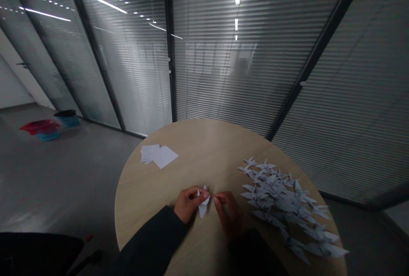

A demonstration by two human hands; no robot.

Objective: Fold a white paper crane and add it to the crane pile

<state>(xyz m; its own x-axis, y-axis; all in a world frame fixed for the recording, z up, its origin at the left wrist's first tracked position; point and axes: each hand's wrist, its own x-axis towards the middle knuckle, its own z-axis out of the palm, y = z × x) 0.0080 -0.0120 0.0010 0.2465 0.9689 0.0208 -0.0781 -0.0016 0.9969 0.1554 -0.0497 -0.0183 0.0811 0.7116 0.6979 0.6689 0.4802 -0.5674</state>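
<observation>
A small white folded paper crane (203, 210) stands out from the fingers of my left hand (188, 204), which pinches it between thumb and forefinger above the table. Pointed flaps stick up and down from the paper. Just to its right is my right hand (230, 214), thumb and forefinger pressed together close to the crane's right edge. Whether a tip of the paper lies between those fingertips is too small to tell. A spread-out heap of white paper cranes (281, 199) covers the table's right side.
On the round wooden table (207, 139), flat white paper sheets (164, 157) lie at the back left. Glass partitions with blinds (217, 93) rise behind it. Two bins, one red-lined (41, 127) and one black-lined (67, 118), stand on the floor at left. A dark chair (38, 252) is at lower left.
</observation>
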